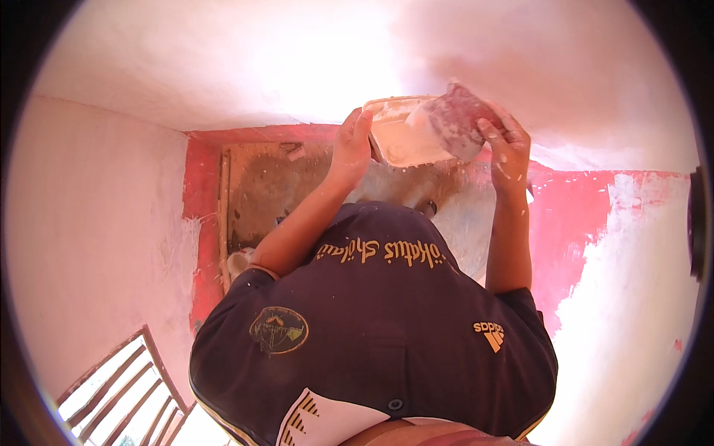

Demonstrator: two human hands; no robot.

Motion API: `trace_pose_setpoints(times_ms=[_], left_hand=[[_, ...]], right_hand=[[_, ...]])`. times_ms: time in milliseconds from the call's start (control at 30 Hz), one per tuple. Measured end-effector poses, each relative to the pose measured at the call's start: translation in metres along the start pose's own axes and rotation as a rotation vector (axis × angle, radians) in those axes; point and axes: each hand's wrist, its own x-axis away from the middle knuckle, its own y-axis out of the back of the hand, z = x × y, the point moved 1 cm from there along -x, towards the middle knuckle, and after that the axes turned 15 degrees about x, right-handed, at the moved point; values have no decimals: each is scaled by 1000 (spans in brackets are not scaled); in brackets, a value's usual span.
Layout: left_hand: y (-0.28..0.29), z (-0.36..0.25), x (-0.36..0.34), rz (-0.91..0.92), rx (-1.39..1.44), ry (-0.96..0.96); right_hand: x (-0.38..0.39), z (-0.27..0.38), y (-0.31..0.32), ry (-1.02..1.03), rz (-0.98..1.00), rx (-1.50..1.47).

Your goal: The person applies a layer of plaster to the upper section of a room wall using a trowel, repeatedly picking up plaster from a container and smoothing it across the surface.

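Observation:
In front of me, near the wall, I hold up a shallow rectangular tub [388, 157] with pale, creamy paste in it. My left hand [351, 147] is closed on the tub's left side, its thumb along the edge. My right hand [509, 143] pinches a flat, dull-red scraper [460, 123] smeared with whitish paste. The scraper lies over the tub's right end and hides part of it. Pale splashes mark my right hand and wrist.
A pale wall [297, 70] rises close ahead, with a red painted band [199, 178] low down. The brown, stained floor [260, 186] lies below. A barred window [123, 390] is at lower left. Beside my left elbow sits a whitish round object [239, 262].

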Motion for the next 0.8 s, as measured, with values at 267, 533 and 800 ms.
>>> trace_pose_setpoints(times_ms=[267, 533, 800], left_hand=[[-15, 18, -18, 20, 13, 65], [-39, 37, -32, 92, -17, 55], [-61, 48, -3, 31, 89, 164]], right_hand=[[-13, -31, 7, -107, 22, 47], [-25, -58, 51, -235, -67, -401], [2, -64, 72, -325, 253, -804]])
